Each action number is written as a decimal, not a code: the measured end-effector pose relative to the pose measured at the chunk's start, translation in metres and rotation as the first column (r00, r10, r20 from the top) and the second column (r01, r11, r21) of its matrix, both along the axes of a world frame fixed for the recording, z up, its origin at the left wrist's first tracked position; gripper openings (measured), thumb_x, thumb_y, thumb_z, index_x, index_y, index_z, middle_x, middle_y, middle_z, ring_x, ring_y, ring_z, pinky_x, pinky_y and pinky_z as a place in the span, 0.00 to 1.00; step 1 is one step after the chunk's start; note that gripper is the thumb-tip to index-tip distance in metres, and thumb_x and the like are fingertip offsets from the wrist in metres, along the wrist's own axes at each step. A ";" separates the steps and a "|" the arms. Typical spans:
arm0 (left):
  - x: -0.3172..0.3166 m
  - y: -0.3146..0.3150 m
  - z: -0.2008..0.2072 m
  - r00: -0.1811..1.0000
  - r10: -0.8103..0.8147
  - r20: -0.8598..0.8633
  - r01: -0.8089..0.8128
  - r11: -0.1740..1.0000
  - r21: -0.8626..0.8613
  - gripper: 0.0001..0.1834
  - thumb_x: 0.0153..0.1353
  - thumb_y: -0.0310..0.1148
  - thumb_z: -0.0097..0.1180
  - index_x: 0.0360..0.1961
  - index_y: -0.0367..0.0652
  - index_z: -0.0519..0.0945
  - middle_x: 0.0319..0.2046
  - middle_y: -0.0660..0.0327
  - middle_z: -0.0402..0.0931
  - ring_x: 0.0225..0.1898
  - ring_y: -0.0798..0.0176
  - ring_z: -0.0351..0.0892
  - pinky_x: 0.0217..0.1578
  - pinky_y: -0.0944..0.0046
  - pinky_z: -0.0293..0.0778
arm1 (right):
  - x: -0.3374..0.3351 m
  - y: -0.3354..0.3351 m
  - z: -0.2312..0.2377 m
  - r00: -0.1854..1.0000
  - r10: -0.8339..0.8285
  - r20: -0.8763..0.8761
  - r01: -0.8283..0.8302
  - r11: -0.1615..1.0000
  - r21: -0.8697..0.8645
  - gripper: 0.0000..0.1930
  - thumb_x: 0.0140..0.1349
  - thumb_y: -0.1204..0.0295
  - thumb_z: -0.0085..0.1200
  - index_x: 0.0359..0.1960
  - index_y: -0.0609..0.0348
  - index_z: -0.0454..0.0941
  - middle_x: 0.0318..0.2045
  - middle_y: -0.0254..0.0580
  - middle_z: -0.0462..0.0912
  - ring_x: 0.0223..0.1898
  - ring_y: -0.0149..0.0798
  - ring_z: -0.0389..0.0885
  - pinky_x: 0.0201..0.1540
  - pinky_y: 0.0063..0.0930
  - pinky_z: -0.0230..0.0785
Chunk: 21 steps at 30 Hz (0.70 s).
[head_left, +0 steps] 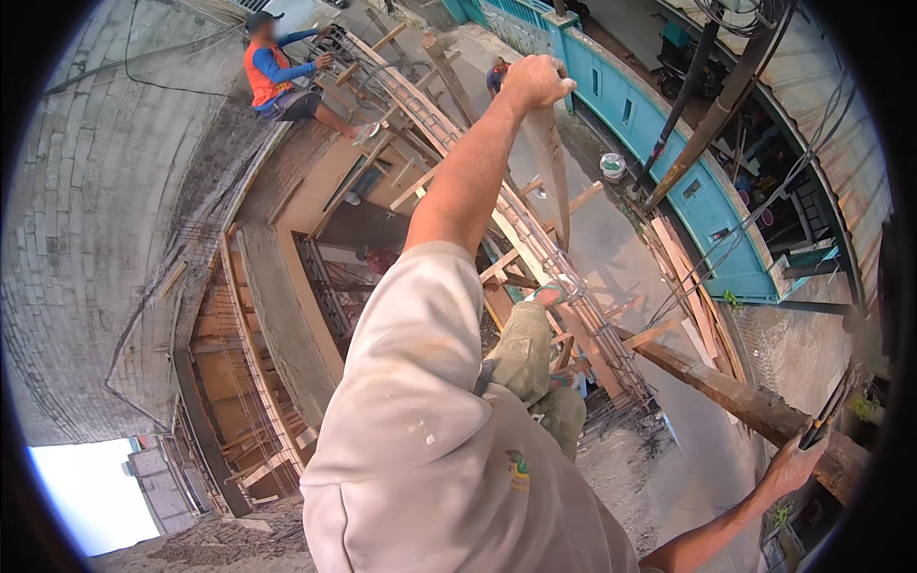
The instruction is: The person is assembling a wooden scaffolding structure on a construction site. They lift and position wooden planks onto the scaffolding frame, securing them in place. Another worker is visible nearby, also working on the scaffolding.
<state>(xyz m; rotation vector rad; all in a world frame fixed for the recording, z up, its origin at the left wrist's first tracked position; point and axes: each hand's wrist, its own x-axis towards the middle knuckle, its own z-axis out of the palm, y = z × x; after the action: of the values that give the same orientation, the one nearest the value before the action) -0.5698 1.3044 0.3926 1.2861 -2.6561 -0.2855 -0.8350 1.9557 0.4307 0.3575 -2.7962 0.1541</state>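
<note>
My left arm stretches up and away, and my left hand (540,82) is closed round the top of an upright wooden plank (549,158). At the lower right my right hand (795,463) grips a dark plier-like tool (833,406) with an orange part; its far end is blurred. That hand is beside a thick wooden beam (745,387). Between my arm and the street runs a long rebar cage (549,253) along timber formwork. My foot (549,294) is at the cage, and my bent legs show below it.
A co-worker in an orange vest (265,78) sits at the far end of the cage. Another person (497,74) is partly hidden behind my left hand. Long boards (693,286) lie by the turquoise wall (702,191), near a white bucket (612,167). Cables hang at the right.
</note>
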 end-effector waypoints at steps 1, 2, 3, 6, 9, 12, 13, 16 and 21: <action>0.001 0.000 0.001 1.000 0.005 -0.028 -0.005 1.000 0.001 0.21 0.55 0.51 0.57 0.45 0.53 0.85 0.42 0.53 0.83 0.47 0.47 0.81 0.51 0.52 0.75 | 0.000 -0.001 -0.001 1.000 0.020 -0.015 -0.020 1.000 -0.021 0.26 0.68 0.51 0.50 0.63 0.50 0.69 0.57 0.43 0.78 0.57 0.48 0.76 0.55 0.37 0.68; 0.002 0.000 0.002 0.998 -0.002 -0.058 0.003 1.000 0.002 0.20 0.56 0.50 0.57 0.45 0.52 0.85 0.42 0.53 0.83 0.47 0.47 0.81 0.50 0.53 0.75 | 0.000 -0.001 -0.002 0.999 0.027 -0.030 -0.028 0.999 -0.029 0.26 0.68 0.51 0.49 0.63 0.49 0.70 0.57 0.43 0.78 0.57 0.48 0.76 0.55 0.37 0.68; 0.003 -0.001 0.003 0.997 0.004 -0.079 -0.003 1.000 0.010 0.20 0.55 0.49 0.56 0.44 0.51 0.85 0.42 0.52 0.83 0.46 0.47 0.81 0.50 0.53 0.75 | 0.000 -0.001 -0.003 1.000 0.016 -0.014 -0.017 0.998 -0.055 0.26 0.68 0.50 0.49 0.64 0.48 0.69 0.57 0.43 0.78 0.58 0.48 0.76 0.55 0.37 0.67; 0.005 -0.004 0.002 0.992 -0.002 -0.129 0.007 0.999 0.038 0.19 0.54 0.45 0.56 0.43 0.48 0.85 0.42 0.51 0.83 0.46 0.46 0.80 0.50 0.53 0.75 | -0.001 -0.002 -0.003 0.999 -0.042 0.012 0.042 0.998 -0.038 0.26 0.69 0.51 0.48 0.64 0.48 0.68 0.58 0.43 0.77 0.58 0.48 0.75 0.56 0.36 0.66; 0.006 -0.010 0.002 0.985 -0.040 -0.166 0.046 0.999 0.028 0.19 0.50 0.40 0.55 0.43 0.47 0.85 0.40 0.50 0.83 0.45 0.46 0.81 0.48 0.54 0.75 | -0.003 0.000 -0.003 0.999 -0.022 0.038 0.025 0.998 -0.063 0.28 0.68 0.51 0.48 0.66 0.50 0.67 0.59 0.46 0.76 0.60 0.49 0.74 0.57 0.37 0.65; 0.008 -0.014 0.002 0.977 -0.059 -0.204 0.075 0.995 0.072 0.20 0.49 0.39 0.55 0.43 0.45 0.85 0.40 0.49 0.83 0.45 0.46 0.81 0.49 0.55 0.75 | -0.007 0.001 -0.007 0.999 -0.019 0.033 0.022 0.996 -0.083 0.28 0.69 0.52 0.48 0.65 0.52 0.67 0.59 0.49 0.75 0.60 0.50 0.73 0.58 0.37 0.65; 0.009 -0.015 0.002 0.974 -0.063 -0.218 0.078 0.995 0.058 0.20 0.50 0.40 0.55 0.43 0.45 0.85 0.40 0.49 0.83 0.46 0.46 0.81 0.49 0.55 0.75 | -0.009 0.002 -0.010 1.000 -0.014 0.019 0.015 0.995 -0.100 0.28 0.69 0.52 0.48 0.65 0.53 0.67 0.59 0.49 0.75 0.60 0.50 0.73 0.58 0.37 0.65; 0.009 -0.016 0.000 0.964 -0.085 -0.253 0.096 0.995 0.031 0.20 0.50 0.40 0.55 0.43 0.45 0.85 0.41 0.50 0.83 0.46 0.45 0.80 0.51 0.54 0.74 | -0.012 0.004 -0.019 0.999 0.015 -0.036 -0.020 0.990 -0.139 0.29 0.69 0.51 0.48 0.65 0.55 0.67 0.60 0.51 0.74 0.60 0.52 0.73 0.59 0.37 0.64; 0.010 -0.012 0.000 0.954 -0.061 -0.295 0.083 0.994 0.064 0.21 0.49 0.39 0.55 0.44 0.42 0.84 0.40 0.46 0.82 0.46 0.45 0.80 0.51 0.53 0.74 | 0.006 -0.010 -0.019 0.998 0.005 -0.059 -0.017 0.979 -0.203 0.31 0.69 0.49 0.47 0.63 0.63 0.68 0.58 0.53 0.75 0.59 0.53 0.73 0.59 0.39 0.63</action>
<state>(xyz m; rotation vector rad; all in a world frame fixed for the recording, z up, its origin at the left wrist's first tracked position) -0.5602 1.2921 0.3923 1.0717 -2.4620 -0.5467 -0.8287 1.9458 0.4121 0.3217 -2.6898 0.4218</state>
